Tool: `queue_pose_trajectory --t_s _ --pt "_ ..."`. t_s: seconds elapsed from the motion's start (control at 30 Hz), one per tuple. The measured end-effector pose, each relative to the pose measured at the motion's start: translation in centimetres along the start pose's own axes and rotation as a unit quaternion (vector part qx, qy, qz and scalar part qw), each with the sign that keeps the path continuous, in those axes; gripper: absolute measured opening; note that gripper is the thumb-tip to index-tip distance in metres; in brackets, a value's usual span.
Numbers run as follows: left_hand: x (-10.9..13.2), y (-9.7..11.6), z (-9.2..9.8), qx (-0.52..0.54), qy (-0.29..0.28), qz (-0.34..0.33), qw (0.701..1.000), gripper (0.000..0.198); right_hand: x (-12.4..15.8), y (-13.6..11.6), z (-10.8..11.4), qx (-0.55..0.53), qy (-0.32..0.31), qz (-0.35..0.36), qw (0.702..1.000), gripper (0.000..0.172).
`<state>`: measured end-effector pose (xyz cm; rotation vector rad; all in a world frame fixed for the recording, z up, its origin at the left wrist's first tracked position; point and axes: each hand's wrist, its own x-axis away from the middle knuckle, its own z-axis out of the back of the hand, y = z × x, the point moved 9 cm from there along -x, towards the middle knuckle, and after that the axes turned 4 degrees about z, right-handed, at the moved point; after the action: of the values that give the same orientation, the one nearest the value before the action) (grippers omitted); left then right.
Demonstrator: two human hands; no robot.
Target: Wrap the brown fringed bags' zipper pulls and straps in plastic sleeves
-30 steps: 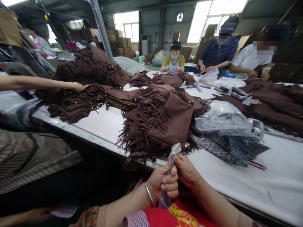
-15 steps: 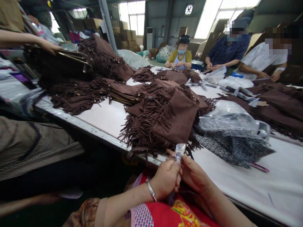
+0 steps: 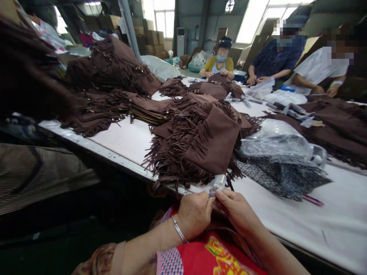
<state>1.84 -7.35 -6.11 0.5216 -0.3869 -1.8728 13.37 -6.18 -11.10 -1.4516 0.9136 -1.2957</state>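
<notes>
At the table's near edge, both my hands meet on a small piece of clear plastic wrap (image 3: 218, 184), crumpled around something too small to make out. My left hand (image 3: 195, 212), with a silver bangle at the wrist, is closed on the wrap's lower side. The thumb and fingers of my right hand (image 3: 235, 208) pinch it from the right. Just beyond lies a heap of brown fringed bags (image 3: 213, 141), the top one lying flat with its fringe to the left. Part of the wrap is hidden inside my fingers.
More brown fringed bags with zippers (image 3: 149, 109) are piled to the left on the white table (image 3: 123, 141). A black-and-white speckled cloth (image 3: 281, 175) under clear plastic (image 3: 278, 137) lies at right. Several co-workers sit across the table. A dark blurred bundle (image 3: 31, 72) fills the upper left.
The co-worker's arm at left is gone from view, and a blurred brown bundle is now close there. My left hand has turned slightly, knuckles up. The far co-worker has lifted a brown piece.
</notes>
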Motion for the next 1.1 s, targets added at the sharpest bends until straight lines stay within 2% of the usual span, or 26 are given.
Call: queue_pose_trajectory --t_s 0.23,0.33,0.4,0.57,0.73,0.87,0.93,1.07,1.1 --pt "0.1 0.6 -0.4 -0.031 -0.02 -0.025 0.999 0.036 0.1 0.5 0.4 0.029 0.035 -0.03 0.999 0.043" --pt "0.0 0.0 -0.7 0.013 -0.036 0.013 0.999 0.034 0.1 0.4 0.6 0.06 0.041 -0.022 0.997 0.042" --pt "-0.1 -0.7 -0.7 0.092 -0.038 0.057 0.993 0.026 0.0 0.1 0.7 0.096 0.044 -0.013 0.994 0.041" --pt "-0.3 -0.9 -1.2 0.312 -0.065 0.096 0.943 0.018 0.0 -0.9 1.0 0.198 0.04 0.009 0.979 0.04" --pt "-0.3 -1.0 -2.6 0.404 -0.113 0.148 0.896 0.017 0.1 -2.2 1.1 0.301 0.04 0.054 0.951 0.038" --pt "-0.6 -1.7 -3.0 0.44 -0.115 0.194 0.869 0.016 0.4 -3.1 1.8 0.372 0.061 0.107 0.92 0.039" --pt "-0.5 -2.0 -3.8 0.494 -0.136 0.228 0.828 0.017 0.7 -3.1 2.6 0.375 0.082 0.108 0.917 0.042" --pt "0.0 -1.5 -5.4 0.668 -0.184 0.279 0.664 0.019 1.4 -2.5 4.1 0.299 0.105 0.088 0.944 0.042" --pt "0.1 -1.4 -5.5 0.698 -0.188 0.282 0.631 0.019 1.5 -2.3 4.2 0.28 0.103 0.087 0.95 0.041"
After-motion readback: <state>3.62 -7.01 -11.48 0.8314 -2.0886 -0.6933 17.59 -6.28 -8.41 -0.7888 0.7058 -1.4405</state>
